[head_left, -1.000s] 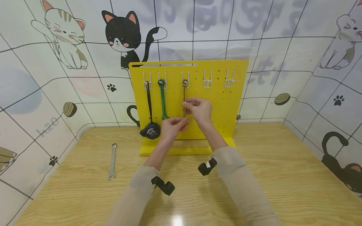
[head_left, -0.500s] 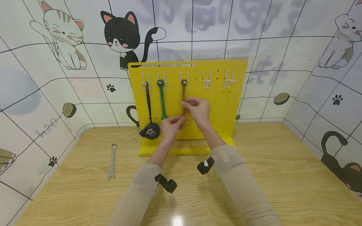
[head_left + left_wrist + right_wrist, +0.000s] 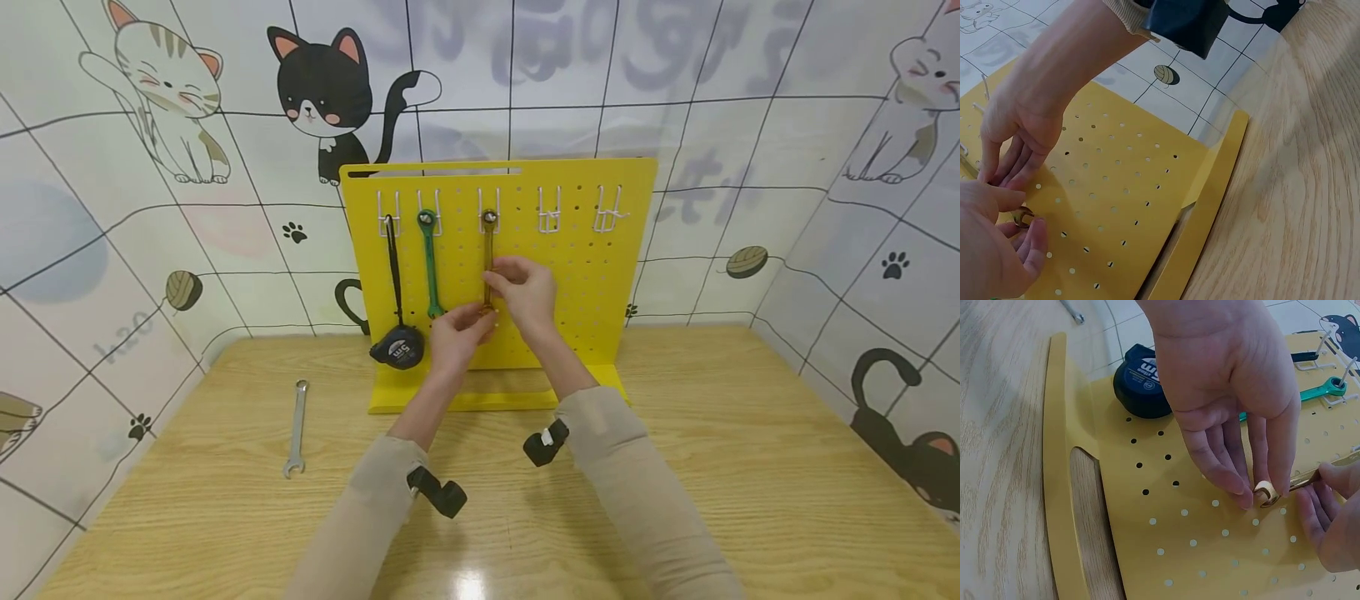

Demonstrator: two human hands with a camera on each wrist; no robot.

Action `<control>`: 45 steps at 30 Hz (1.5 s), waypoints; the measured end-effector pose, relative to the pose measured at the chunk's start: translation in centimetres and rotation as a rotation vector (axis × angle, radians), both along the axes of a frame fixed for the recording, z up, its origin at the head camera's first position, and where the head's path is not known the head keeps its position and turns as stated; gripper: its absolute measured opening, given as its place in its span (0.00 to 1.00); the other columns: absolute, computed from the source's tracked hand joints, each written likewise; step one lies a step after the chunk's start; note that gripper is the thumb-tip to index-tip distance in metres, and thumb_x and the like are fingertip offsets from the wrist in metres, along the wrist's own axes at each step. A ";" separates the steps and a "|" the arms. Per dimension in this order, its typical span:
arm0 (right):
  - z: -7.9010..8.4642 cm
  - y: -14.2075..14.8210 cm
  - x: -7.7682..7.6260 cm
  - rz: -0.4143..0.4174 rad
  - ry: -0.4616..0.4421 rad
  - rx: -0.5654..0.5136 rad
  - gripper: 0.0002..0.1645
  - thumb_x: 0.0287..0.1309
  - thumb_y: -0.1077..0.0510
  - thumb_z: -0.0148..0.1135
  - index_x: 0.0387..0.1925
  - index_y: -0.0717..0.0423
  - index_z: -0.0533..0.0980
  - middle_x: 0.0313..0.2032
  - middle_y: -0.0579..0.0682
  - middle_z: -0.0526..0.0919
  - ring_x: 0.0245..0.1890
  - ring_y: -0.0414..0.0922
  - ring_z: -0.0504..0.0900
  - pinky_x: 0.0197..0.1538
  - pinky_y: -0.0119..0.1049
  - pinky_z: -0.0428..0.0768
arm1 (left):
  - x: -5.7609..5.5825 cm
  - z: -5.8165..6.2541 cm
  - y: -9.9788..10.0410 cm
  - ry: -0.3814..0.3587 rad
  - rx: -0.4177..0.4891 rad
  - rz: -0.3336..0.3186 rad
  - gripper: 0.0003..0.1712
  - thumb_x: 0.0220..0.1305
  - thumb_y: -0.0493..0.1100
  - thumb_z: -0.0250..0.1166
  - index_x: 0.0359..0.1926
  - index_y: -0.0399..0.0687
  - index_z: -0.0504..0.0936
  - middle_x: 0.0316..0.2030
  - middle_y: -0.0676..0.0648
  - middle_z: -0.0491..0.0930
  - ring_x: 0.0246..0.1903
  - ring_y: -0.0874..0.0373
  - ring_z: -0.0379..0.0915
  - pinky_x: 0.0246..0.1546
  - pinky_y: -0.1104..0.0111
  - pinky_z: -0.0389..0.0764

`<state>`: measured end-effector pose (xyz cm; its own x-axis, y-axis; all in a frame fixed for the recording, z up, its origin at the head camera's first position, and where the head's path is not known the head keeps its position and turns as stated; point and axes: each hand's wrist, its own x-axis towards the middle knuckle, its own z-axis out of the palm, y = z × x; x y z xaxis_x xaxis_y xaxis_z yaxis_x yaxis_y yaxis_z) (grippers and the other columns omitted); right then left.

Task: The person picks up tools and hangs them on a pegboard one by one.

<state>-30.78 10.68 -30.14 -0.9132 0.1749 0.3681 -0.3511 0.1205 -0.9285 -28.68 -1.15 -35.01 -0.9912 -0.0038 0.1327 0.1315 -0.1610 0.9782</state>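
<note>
A gold ratchet wrench [image 3: 489,250] hangs upright by its ring end from the third hook of the yellow pegboard [image 3: 577,292]. My right hand [image 3: 528,292] pinches its shaft between thumb and fingers. Lower down, the thumb and fingers of my left hand [image 3: 453,337] are around its open end [image 3: 1266,494], which shows between them in both wrist views. A green ratchet wrench [image 3: 431,267] hangs on the second hook, its lower end beside my left hand. From the first hook hangs a black tape measure [image 3: 400,347] on its strap.
A silver combination wrench [image 3: 297,429] lies on the wooden table [image 3: 712,467] at the left. Two white wire hooks, the fourth [image 3: 550,212] and the fifth [image 3: 608,212], hold no tools. Behind the pegboard stands a wall covering printed with cats [image 3: 325,83].
Both hands stay at the gold wrench. The left fingers have shifted slightly, and the wrench's open end now shows above the left thumb.
</note>
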 end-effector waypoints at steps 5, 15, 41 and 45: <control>-0.1 0.2 0.2 0.012 -0.003 0.014 0.14 0.63 0.61 0.70 0.48 0.65 0.83 0.44 0.59 0.87 0.42 0.51 0.86 0.44 0.37 0.85 | 0.3 -0.1 -0.5 0.012 -0.070 -0.029 0.23 0.68 0.38 0.67 0.62 0.36 0.78 0.49 0.38 0.82 0.48 0.44 0.81 0.46 0.62 0.84; -0.5 0.9 0.6 0.013 -0.004 0.062 0.15 0.66 0.57 0.67 0.50 0.61 0.83 0.45 0.55 0.86 0.43 0.46 0.84 0.46 0.37 0.83 | 1.2 -0.4 -1.9 0.002 -0.192 -0.124 0.26 0.69 0.43 0.67 0.64 0.37 0.76 0.56 0.40 0.79 0.55 0.47 0.77 0.52 0.55 0.82; -2.5 3.2 3.9 0.189 -0.055 0.143 0.22 0.69 0.54 0.64 0.57 0.64 0.78 0.51 0.57 0.84 0.45 0.52 0.83 0.51 0.49 0.83 | 3.7 -0.5 -5.1 0.116 -0.433 -0.169 0.24 0.70 0.46 0.66 0.61 0.37 0.79 0.54 0.42 0.81 0.51 0.47 0.80 0.50 0.58 0.83; -2.8 3.1 4.5 0.216 -0.067 0.129 0.22 0.68 0.55 0.64 0.57 0.65 0.78 0.50 0.59 0.84 0.47 0.59 0.83 0.53 0.58 0.81 | 4.2 -0.4 -5.9 0.130 -0.464 -0.154 0.23 0.70 0.46 0.67 0.59 0.37 0.80 0.54 0.42 0.82 0.52 0.46 0.79 0.52 0.56 0.81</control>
<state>-26.31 13.83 -32.96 -0.9475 -0.0711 0.3118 -0.3195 0.1687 -0.9324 -24.50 -7.03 -35.44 -0.9508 0.2293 0.2083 0.2660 0.2595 0.9284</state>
